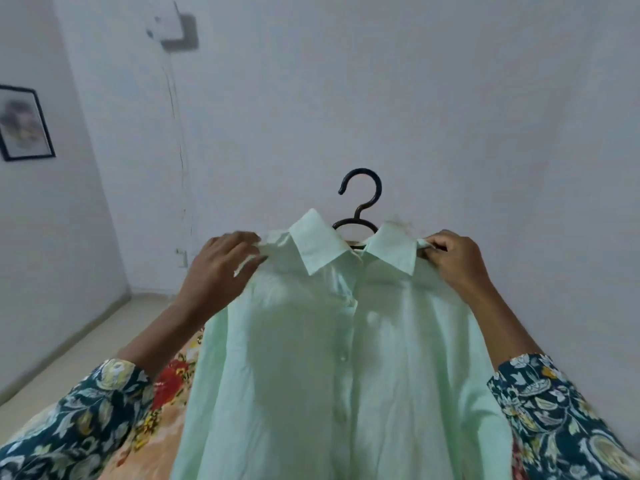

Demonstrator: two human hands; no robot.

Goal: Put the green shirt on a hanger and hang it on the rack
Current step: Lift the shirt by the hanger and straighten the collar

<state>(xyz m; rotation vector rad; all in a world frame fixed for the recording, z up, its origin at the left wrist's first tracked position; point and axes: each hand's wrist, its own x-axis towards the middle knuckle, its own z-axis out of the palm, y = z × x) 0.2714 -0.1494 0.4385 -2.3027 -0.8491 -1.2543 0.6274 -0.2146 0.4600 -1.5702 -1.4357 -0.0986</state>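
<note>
1. The green shirt [329,358] hangs front-on over the floral bedcover [166,386]; a trailing hem could snag there.
2. Left hand [221,268] and right hand [457,261] each pinch a shoulder, fingers curled on cloth; whether they also grip the hanger [362,199] cannot be told; if not, it may drop out.
3. The hook stands free above the open collar; tilting could shed a shoulder.
4. No rack is visible.

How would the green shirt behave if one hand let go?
Probably floppy: the green shirt drapes in soft folds below the hanger. Likely light: the left hand and right hand hold it up by pinching its shoulders.
</note>
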